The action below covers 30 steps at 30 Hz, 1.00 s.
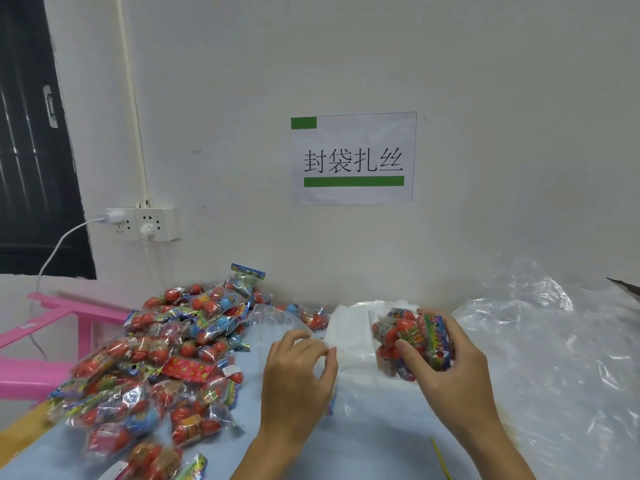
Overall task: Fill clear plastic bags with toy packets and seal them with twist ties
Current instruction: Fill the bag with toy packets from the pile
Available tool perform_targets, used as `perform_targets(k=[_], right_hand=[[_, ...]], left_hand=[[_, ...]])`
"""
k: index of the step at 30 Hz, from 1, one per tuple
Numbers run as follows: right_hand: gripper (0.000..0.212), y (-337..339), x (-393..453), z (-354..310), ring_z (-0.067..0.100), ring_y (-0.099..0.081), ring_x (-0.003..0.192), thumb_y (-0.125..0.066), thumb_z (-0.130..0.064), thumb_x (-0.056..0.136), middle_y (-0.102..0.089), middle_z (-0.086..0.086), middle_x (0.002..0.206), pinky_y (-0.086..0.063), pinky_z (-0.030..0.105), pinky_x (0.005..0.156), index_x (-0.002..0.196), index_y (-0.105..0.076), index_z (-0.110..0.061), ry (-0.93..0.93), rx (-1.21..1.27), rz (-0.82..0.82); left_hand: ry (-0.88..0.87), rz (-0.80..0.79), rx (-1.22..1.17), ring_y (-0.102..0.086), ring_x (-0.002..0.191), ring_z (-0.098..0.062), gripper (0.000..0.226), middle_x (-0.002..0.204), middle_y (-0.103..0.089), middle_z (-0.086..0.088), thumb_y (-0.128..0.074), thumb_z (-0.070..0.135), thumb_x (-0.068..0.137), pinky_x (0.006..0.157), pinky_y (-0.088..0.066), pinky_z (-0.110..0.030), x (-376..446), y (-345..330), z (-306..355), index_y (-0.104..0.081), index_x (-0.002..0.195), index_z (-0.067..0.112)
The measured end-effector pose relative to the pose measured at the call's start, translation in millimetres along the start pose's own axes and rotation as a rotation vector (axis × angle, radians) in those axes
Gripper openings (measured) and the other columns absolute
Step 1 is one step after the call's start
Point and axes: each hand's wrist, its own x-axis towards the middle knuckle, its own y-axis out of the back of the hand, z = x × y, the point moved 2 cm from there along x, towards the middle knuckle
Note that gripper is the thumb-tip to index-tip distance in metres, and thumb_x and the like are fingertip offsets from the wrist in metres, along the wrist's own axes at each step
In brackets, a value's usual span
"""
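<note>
A thin yellow twist tie (439, 457) lay nearest, on the pale blue tabletop (363, 441) between the two forearms. Beyond it, the left hand (298, 375) pinched the edge of a clear plastic bag (277, 322), its fingers curled around the film. The right hand (446, 362) gripped a bundle of red-ball toy packets with bright printed headers (412, 341), fingers wrapped round it, just above a stack of white flat bags (349, 327). To the left lay a loose heap of the same cellophane toy packets (166, 362), beside a pink plastic frame (52, 323). Crumpled clear plastic sheeting (540, 341) covered the right side. Behind, the white wall carried a paper sign with green bars (353, 159) and a white power socket (145, 223).
</note>
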Motion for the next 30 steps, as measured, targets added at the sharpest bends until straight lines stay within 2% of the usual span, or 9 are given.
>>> perform_targets(k=[3,6,9,12,15,19,23,26,30], right_hand=[[0.054,-1.9,-1.1,-0.5,0.005,-0.071,0.088,-0.074,-0.051,0.065,-0.072,-0.009,0.098,-0.059,0.018,0.071,0.113,-0.065,-0.026,0.005,0.001,-0.005],[0.039,-0.8,-0.8,-1.2,0.006,-0.071,0.086,-0.080,-0.033,0.074,-0.073,-0.011,0.093,-0.057,0.016,0.070,0.110,-0.067,-0.027,0.018,0.041,0.011],[0.031,1.0,-0.8,-4.1,0.008,-0.073,0.083,-0.080,-0.024,0.076,-0.075,-0.006,0.090,-0.056,0.015,0.064,0.105,-0.069,-0.029,-0.002,0.182,-0.035],[0.025,1.9,-1.6,-7.9,0.010,-0.073,0.072,-0.084,-0.028,0.076,-0.076,-0.001,0.082,-0.051,0.012,0.055,0.098,-0.071,-0.029,-0.037,0.261,-0.150],[0.031,-0.2,-2.7,-5.6,0.015,-0.075,0.079,-0.077,-0.029,0.071,-0.077,0.002,0.086,-0.054,0.016,0.065,0.101,-0.071,-0.021,-0.116,0.227,-0.296],[0.008,-4.5,-4.5,2.4,0.016,-0.073,0.077,-0.079,-0.024,0.083,-0.075,0.003,0.080,-0.054,0.021,0.067,0.084,-0.071,-0.022,-0.198,0.119,-0.446],[0.008,-8.2,-5.3,11.6,0.014,-0.070,0.071,-0.077,-0.025,0.085,-0.074,-0.001,0.076,-0.055,0.031,0.067,0.082,-0.071,-0.020,-0.253,-0.004,-0.319],[0.008,-10.4,-5.0,13.8,0.004,-0.067,0.064,-0.076,-0.030,0.084,-0.073,-0.009,0.073,-0.049,0.029,0.060,0.081,-0.070,-0.025,-0.296,-0.015,-0.123],[0.012,-23.9,-10.2,11.0,0.005,-0.068,0.066,-0.077,-0.033,0.084,-0.071,-0.013,0.074,-0.052,0.026,0.049,0.086,-0.067,-0.027,-0.348,0.047,0.020]], left_hand=[[0.005,-0.105,-0.049,-0.062,0.098,-0.014,0.032,0.099,-0.072,0.007,-0.081,0.000,0.072,0.085,-0.055,-0.027,-0.6,-3.5,0.7,-0.075,0.101,0.013],[-0.017,-0.158,-0.079,-0.058,0.112,-0.010,0.052,0.117,-0.068,0.005,-0.071,-0.010,0.074,0.098,-0.047,-0.019,-2.0,-5.3,3.3,-0.069,0.121,0.012],[0.006,-0.216,-0.116,-0.052,0.124,-0.009,0.056,0.131,-0.061,0.006,-0.062,-0.006,0.083,0.107,-0.038,-0.016,-2.1,-6.5,3.4,-0.060,0.135,0.015],[-0.003,-0.229,-0.137,-0.048,0.128,-0.008,0.058,0.134,-0.057,0.008,-0.059,-0.004,0.086,0.111,-0.035,-0.017,-1.9,-5.8,4.3,-0.055,0.140,0.017],[-0.058,-0.207,-0.140,-0.049,0.125,-0.007,0.060,0.131,-0.059,0.007,-0.060,-0.007,0.083,0.109,-0.041,-0.022,-1.8,-4.2,3.4,-0.057,0.138,0.016],[-0.207,-0.238,-0.108,-0.047,0.123,-0.009,0.062,0.130,-0.061,0.003,-0.066,-0.005,0.077,0.104,-0.047,-0.029,-1.9,-3.1,5.4,-0.058,0.136,0.011],[-0.312,-0.290,-0.085,-0.046,0.124,-0.011,0.064,0.133,-0.060,0.002,-0.067,0.001,0.073,0.101,-0.050,-0.030,-3.3,-3.2,12.1,-0.056,0.136,0.010],[-0.327,-0.313,-0.074,-0.038,0.131,-0.010,0.073,0.141,-0.053,0.003,-0.066,0.003,0.074,0.106,-0.044,-0.027,-5.5,-5.3,14.7,-0.048,0.144,0.011],[-0.314,-0.309,-0.084,-0.033,0.135,-0.010,0.075,0.147,-0.047,0.004,-0.060,0.004,0.079,0.110,-0.040,-0.028,-6.8,-5.5,17.4,-0.040,0.150,0.013]])
